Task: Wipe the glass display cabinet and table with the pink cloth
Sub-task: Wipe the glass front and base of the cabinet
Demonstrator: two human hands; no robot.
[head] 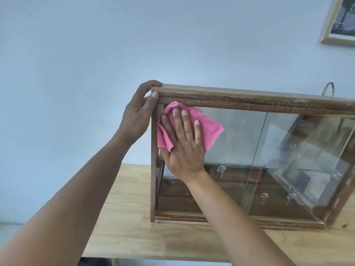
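A glass display cabinet [249, 101] with a dark wooden frame stands on a light wooden table [130, 223]. My right hand [184, 148] lies flat with its fingers spread on the pink cloth [209, 131], pressing it against the upper left part of the front glass. My left hand [138, 116] grips the cabinet's top left corner, fingers over the top edge and thumb on the front of the frame. Part of the cloth is hidden under my right hand.
Inside the cabinet are a glass shelf [288, 167] and several small metal hooks [221, 169]. A framed picture [340, 22] hangs on the pale blue wall at the upper right. A loop of cord [329, 89] sticks up behind the cabinet. The table's front edge [153, 256] runs near the bottom.
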